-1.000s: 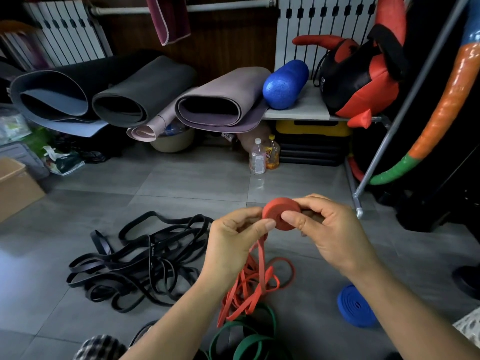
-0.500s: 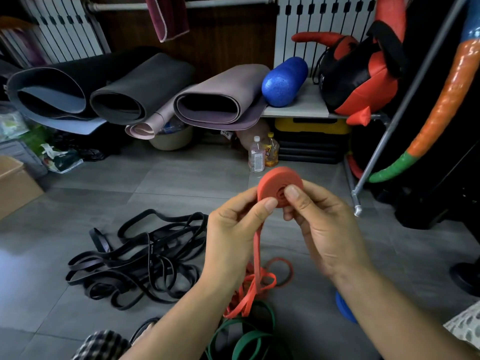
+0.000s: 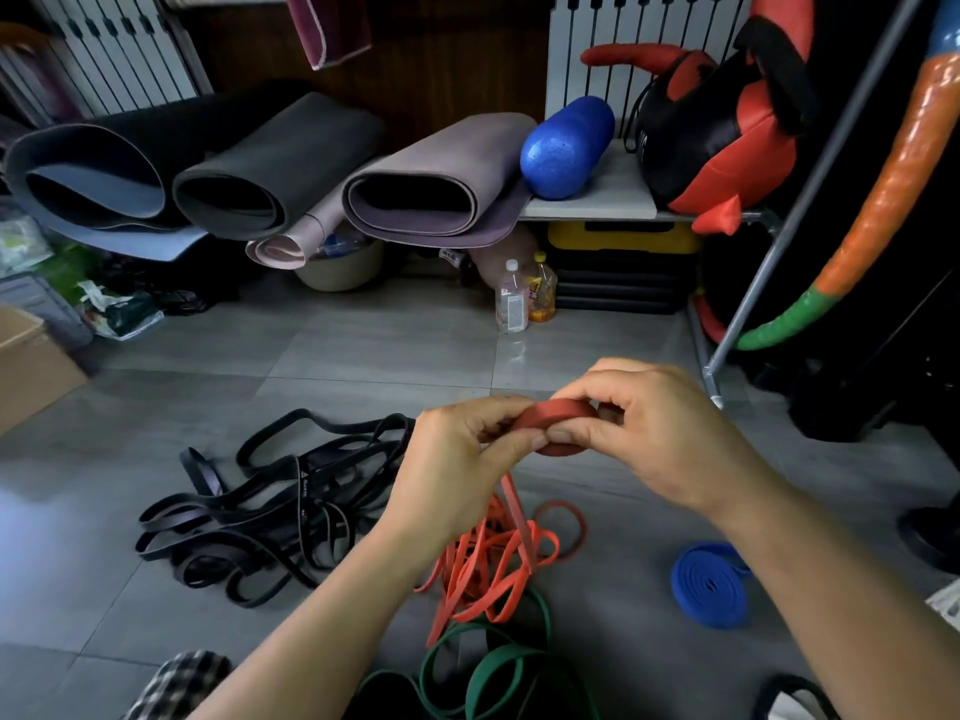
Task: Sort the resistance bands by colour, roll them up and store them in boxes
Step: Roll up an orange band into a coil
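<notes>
Both hands hold a partly rolled red band roll (image 3: 558, 414) above the floor, its flat side now turned nearly level. My right hand (image 3: 660, 433) grips the roll from above and behind. My left hand (image 3: 462, 459) pinches its near edge, where the loose red tail runs down. That tail joins a tangle of red bands (image 3: 498, 563) on the tiles. A heap of black bands (image 3: 260, 511) lies to the left. Green bands (image 3: 493, 672) lie nearest me. A rolled blue band (image 3: 709, 584) sits on the floor at the right.
A cardboard box (image 3: 26, 366) stands at the left edge. Rolled mats (image 3: 270, 168), a blue foam roller (image 3: 566, 145) and a red-black bag (image 3: 717, 132) fill a low shelf behind. Two bottles (image 3: 524, 296) stand on the floor. A metal rack leg (image 3: 748, 298) slants at the right.
The roll was upright, its flat face towards me, and raised; now it is lower and tipped nearly level. Both hands came down and turned with it.
</notes>
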A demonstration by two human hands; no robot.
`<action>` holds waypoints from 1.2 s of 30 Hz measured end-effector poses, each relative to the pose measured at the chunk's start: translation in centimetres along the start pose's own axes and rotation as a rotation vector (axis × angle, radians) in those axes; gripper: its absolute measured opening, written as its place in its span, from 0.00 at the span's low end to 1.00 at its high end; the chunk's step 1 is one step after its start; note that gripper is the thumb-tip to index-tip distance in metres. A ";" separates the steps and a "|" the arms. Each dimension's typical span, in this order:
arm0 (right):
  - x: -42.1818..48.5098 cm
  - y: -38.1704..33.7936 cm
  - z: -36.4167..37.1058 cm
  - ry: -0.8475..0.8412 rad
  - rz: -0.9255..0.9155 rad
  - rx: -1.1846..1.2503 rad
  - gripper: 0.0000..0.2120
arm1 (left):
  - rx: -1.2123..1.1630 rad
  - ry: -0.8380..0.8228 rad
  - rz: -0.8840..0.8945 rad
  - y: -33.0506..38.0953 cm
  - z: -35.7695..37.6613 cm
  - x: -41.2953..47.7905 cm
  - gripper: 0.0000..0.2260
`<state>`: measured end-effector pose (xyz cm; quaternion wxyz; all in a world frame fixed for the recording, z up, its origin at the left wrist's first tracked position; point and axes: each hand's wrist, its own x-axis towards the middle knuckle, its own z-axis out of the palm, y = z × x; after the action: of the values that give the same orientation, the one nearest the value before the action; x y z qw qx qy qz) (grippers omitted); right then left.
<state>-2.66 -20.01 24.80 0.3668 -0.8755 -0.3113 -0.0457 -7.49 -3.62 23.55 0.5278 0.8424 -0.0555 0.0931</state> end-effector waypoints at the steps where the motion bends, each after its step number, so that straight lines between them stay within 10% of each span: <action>1: 0.0 0.1 0.1 0.029 0.008 0.042 0.07 | -0.075 0.021 -0.035 0.0 0.0 0.0 0.13; 16: 0.5 -2.8 1.4 0.330 0.183 1.201 0.12 | -0.539 0.243 0.098 2.9 0.2 0.5 0.08; 26: 0.2 -0.1 0.3 -0.047 0.048 0.059 0.19 | 0.196 -0.059 0.108 -0.2 -0.9 0.6 0.06; 36: 0.0 -0.4 1.0 0.066 0.165 0.458 0.09 | -0.400 0.015 -0.208 -0.3 -0.3 0.2 0.09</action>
<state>-3.01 -19.12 24.37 0.5680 -0.7900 -0.2291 0.0275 -7.26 -3.21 23.51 0.6915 0.7215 0.0182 0.0315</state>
